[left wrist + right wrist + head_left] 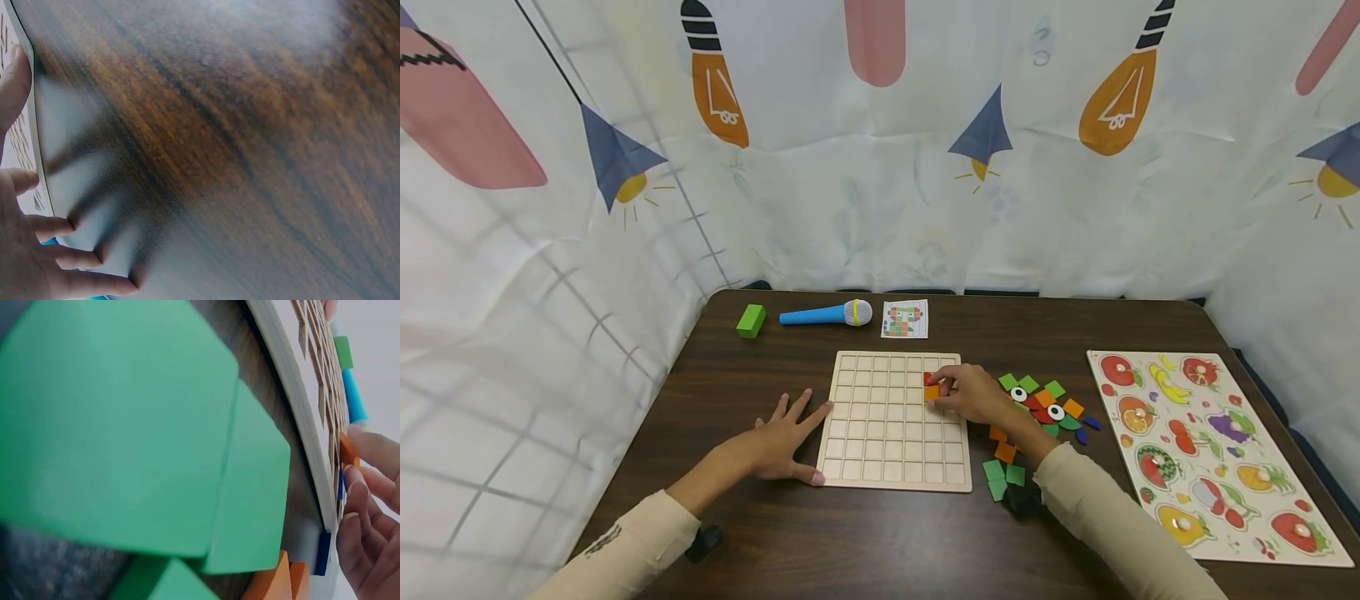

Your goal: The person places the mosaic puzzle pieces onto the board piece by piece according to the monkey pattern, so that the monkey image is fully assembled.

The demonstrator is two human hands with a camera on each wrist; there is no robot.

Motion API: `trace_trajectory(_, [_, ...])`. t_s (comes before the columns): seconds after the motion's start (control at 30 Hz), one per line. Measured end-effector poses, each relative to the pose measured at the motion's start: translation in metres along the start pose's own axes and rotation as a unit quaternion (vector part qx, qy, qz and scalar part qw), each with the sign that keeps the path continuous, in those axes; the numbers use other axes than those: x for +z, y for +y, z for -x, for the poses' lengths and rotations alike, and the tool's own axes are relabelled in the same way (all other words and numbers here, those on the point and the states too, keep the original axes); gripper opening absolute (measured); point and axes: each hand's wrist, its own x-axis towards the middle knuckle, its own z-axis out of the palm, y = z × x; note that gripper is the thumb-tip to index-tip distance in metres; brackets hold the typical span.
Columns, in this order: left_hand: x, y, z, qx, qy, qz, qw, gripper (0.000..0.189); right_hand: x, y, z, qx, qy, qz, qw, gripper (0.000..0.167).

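A pale wooden grid board (872,479) lies on the dark wooden table. My left hand (780,443) is spread flat at its left side, with thumb and index finger on the board's edge; the left wrist view shows the other fingers (100,282) straight on the tabletop. Between thumb and fingertips my right hand (973,394) pinches an orange square tile (932,393) at the grid's upper right. Just beyond it, a red tile (928,378) shows on the board. The orange tile (347,450) stands at a slant to the grid in the right wrist view.
Loose green, orange, red and blue pieces (1054,388) lie right of the board, two with white eye-like circles. Farther right is a fruit-picture board (1112,467). Behind the grid are a patterned card (905,319), a blue toy microphone (816,316) and a green block (751,321).
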Motion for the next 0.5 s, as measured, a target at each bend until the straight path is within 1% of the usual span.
trace_trajectory(0.23, [-0.0002, 0.0008, -0.0003, 0.000, 0.002, -0.004, 1.0000, 0.109, -0.0014, 0.0022, 0.0010, -0.005, 0.004, 0.001, 1.0000, 0.021])
trace_trajectory(0.5, [0.0004, 0.0006, -0.0001, 0.002, 0.003, -0.008, 1.0000, 0.109, -0.0028, 0.0028, -0.0002, -0.011, 0.002, 0.006, 0.9999, 0.020])
